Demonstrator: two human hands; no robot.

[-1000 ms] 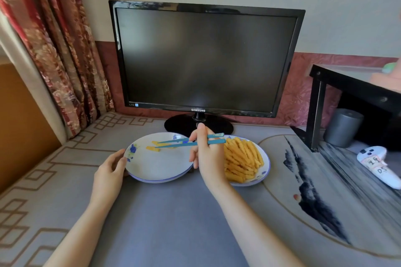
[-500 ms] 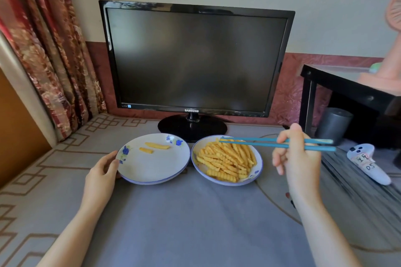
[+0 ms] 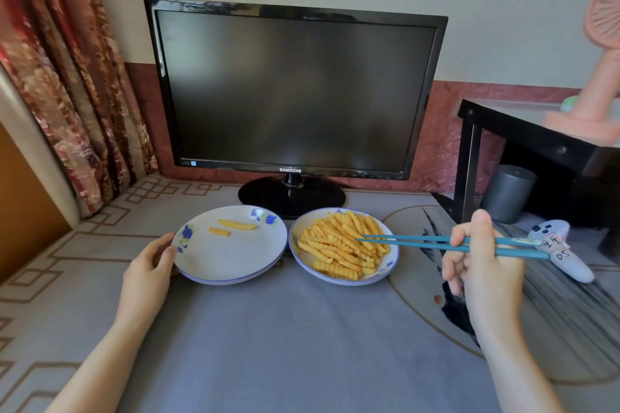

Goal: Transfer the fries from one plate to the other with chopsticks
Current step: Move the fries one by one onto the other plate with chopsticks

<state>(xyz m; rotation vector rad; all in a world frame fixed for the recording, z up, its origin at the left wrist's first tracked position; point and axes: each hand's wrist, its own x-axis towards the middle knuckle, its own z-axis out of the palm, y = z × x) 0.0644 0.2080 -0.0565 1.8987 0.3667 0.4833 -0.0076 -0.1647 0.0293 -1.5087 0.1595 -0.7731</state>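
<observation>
Two white plates with blue flowers sit side by side in front of the monitor. The left plate [image 3: 231,261] holds two crinkle fries [image 3: 236,224]. A pile of crinkle fries [image 3: 339,245] fills the right plate [image 3: 391,263]. My right hand [image 3: 481,265], to the right of that plate, grips a pair of blue chopsticks [image 3: 419,241]; their tips lie slightly apart over the middle of the pile. My left hand [image 3: 147,268] rests against the left plate's rim, fingers curved along its edge.
A black monitor [image 3: 292,90] stands on its round base just behind the plates. At right are a black shelf [image 3: 523,131] with a pink fan [image 3: 597,77], a grey cylinder [image 3: 508,193] and a white controller [image 3: 560,250]. Curtains hang at left.
My right hand carried the chopsticks from over the left plate across to the right, then lowered their tips onto the fry pile. Two fries now lie on the left plate. Left hand stayed put.
</observation>
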